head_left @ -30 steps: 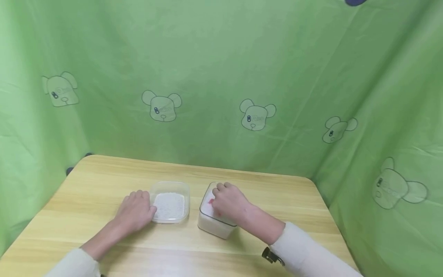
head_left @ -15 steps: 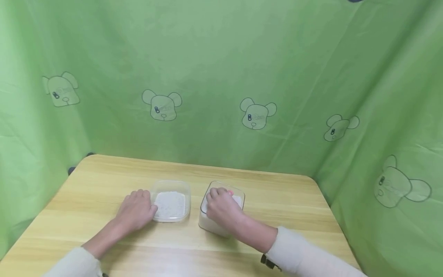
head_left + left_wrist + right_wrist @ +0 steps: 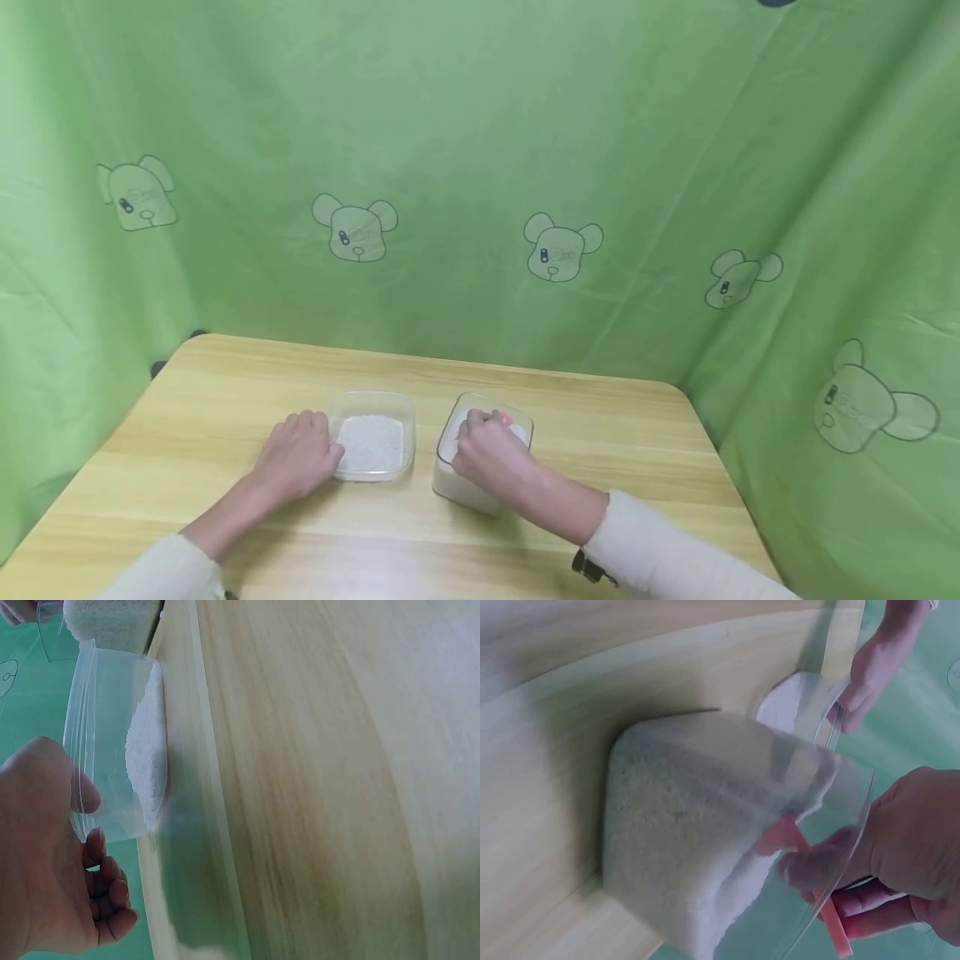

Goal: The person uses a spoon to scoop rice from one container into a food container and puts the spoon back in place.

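Note:
My left hand [image 3: 296,458] grips the side of a low clear plastic container [image 3: 112,682], its thumb over the rim. A shallow heap of white grains, like rice, lies inside. To the right stands a taller clear bin [image 3: 467,492], well filled with similar white grains [image 3: 682,817]. My right hand [image 3: 491,454] reaches in over the bin's rim and holds a pink scoop [image 3: 832,926] by its flat handle. The scoop's lower end [image 3: 780,834] is at the grains inside the bin and shows only blurred through the wall.
Both containers stand apart on a wooden table [image 3: 360,533]. A green curtain [image 3: 450,125] with bear-face prints hangs behind the table and along its sides. A dark clip [image 3: 591,568] hangs at the right sleeve.
My right hand has moved slightly left and nearer within the bin and turned. The pink of the scoop, earlier left of the hand, now shows at its right. The left hand keeps its place.

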The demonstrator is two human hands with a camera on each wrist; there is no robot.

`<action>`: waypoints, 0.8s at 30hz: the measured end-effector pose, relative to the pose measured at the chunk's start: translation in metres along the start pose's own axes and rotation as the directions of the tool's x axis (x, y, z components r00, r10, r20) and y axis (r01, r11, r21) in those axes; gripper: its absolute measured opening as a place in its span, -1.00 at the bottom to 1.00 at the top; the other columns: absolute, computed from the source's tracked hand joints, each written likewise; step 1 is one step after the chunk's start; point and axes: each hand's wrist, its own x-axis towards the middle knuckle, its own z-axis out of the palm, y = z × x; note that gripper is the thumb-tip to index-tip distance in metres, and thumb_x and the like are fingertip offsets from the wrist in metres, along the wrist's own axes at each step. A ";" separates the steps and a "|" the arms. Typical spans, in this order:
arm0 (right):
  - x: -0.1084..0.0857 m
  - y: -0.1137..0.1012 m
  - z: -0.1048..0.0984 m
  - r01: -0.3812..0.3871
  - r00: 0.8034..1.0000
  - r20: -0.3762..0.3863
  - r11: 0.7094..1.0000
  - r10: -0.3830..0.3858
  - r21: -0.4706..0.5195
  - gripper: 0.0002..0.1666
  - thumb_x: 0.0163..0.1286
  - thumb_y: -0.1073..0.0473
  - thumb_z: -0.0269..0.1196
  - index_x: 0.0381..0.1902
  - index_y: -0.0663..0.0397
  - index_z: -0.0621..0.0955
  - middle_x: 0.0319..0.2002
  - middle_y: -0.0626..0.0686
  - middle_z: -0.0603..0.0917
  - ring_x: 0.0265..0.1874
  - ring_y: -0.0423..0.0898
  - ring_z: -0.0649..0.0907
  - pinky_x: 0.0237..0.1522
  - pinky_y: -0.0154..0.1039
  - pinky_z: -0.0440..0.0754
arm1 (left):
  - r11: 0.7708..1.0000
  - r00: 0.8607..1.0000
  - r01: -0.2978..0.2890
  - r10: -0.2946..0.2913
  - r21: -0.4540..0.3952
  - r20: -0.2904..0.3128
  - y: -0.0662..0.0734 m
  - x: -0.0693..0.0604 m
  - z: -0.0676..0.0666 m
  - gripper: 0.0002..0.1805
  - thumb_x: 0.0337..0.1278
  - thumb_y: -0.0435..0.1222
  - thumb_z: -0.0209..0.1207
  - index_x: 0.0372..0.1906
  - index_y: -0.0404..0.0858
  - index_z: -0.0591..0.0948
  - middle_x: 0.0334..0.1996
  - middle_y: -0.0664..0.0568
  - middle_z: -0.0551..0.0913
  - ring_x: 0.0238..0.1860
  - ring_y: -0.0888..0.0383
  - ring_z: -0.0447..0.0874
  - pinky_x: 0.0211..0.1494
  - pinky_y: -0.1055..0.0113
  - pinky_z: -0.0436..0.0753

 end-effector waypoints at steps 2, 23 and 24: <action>-0.001 0.003 0.004 0.000 1.000 0.013 0.999 0.000 0.049 -0.83 0.33 0.17 0.37 -0.46 -0.21 0.79 -0.47 -0.05 0.73 -0.49 -0.14 0.54 -0.52 -0.31 0.65 | 1.000 1.000 0.002 -0.002 -0.003 0.005 0.000 0.001 0.001 -0.70 0.29 -0.13 0.12 -0.36 -0.30 0.42 -0.46 -0.02 0.39 -0.40 0.04 0.30 -0.29 0.23 0.31; -0.011 0.024 0.037 -0.063 0.997 -0.001 0.868 0.073 0.493 -0.90 0.13 0.01 0.53 -0.49 -0.21 0.79 -0.44 -0.07 0.74 -0.50 -0.15 0.55 -0.53 -0.32 0.59 | 1.000 1.000 0.012 -0.012 -0.026 -0.005 0.001 -0.002 0.001 -0.73 0.28 -0.15 0.13 -0.37 -0.27 0.41 -0.47 -0.01 0.38 -0.40 0.04 0.29 -0.29 0.24 0.28; -0.012 0.024 0.039 -0.064 0.997 -0.006 0.865 0.077 0.497 -0.89 0.12 -0.03 0.52 -0.48 -0.21 0.80 -0.44 -0.07 0.74 -0.49 -0.15 0.56 -0.53 -0.32 0.60 | 1.000 1.000 0.011 -0.011 -0.026 -0.005 0.001 -0.001 0.000 -0.73 0.28 -0.16 0.13 -0.37 -0.27 0.41 -0.47 -0.01 0.38 -0.40 0.04 0.29 -0.29 0.24 0.28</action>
